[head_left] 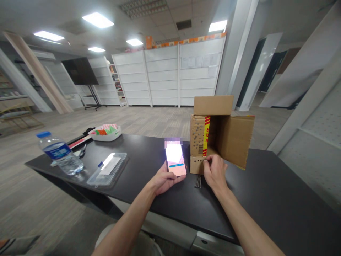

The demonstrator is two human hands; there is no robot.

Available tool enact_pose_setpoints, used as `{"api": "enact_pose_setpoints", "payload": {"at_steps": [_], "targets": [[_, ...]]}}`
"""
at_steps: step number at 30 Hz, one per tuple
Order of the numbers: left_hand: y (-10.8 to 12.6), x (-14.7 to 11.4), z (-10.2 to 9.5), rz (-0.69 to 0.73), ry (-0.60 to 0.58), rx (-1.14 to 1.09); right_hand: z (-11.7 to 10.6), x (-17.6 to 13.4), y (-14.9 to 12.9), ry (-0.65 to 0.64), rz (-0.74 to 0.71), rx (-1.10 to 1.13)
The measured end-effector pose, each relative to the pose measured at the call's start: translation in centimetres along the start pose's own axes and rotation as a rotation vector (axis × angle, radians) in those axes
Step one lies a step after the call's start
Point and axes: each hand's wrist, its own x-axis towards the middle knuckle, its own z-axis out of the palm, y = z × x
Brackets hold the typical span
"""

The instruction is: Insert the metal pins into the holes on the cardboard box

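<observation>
Cardboard box (197, 142) is stood on the black tabletop (266, 192), to the right of the phone (176, 161), with its opening faced toward the person; one flap is raised above it and another is swung out to the right. Its walls can be judged light and fairly stiff, but the loose flaps are likely to be bent easily, and the pierced card could be torn if pressed hard; it would best be steadied by a side wall, near a lower corner. The phone, lit on its screen, can be judged smooth, slippery and fragile, and is best gripped by its side edges. It is held near its lower end by the left hand (165, 180), with the thumb laid at the front and the fingers placed behind and beneath. The right hand (215, 174) is brought against the low front flap, beside its row of holes, with thumb and forefinger drawn close together; whether anything is pinched there cannot be told. Both forearms are stretched forward over the near edge and angled inward. Several thin metal rods (198, 181) are laid just in front of the box, near the right hand.
</observation>
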Motion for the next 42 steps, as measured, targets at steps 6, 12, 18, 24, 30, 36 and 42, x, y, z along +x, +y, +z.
{"api": "enact_pose_setpoints", "payload": {"at_steps": [6,12,18,24,30,36,42], "targets": [[0.12,-0.06,0.09,-0.007,0.014,0.005,-0.04,-0.05,0.00,0.036,-0.016,0.039],[0.19,-0.25,0.53,-0.007,0.034,0.042,-0.14,-0.08,-0.14,0.058,-0.024,0.036],[0.24,-0.26,0.64,0.018,0.044,0.106,0.01,-0.07,-0.09,0.064,-0.033,0.040],[0.22,-0.25,0.63,0.029,0.056,0.117,0.11,-0.09,-0.01,0.067,-0.032,0.036],[0.01,-0.17,0.21,0.031,0.024,0.094,0.05,-0.07,-0.09,0.064,-0.040,0.042],[0.15,-0.23,0.35,0.025,0.033,0.123,0.04,-0.05,-0.05,0.046,-0.035,0.034],[0.00,-0.15,0.14,0.041,0.037,0.089,0.07,-0.13,0.06,0.045,-0.062,0.034]]}}
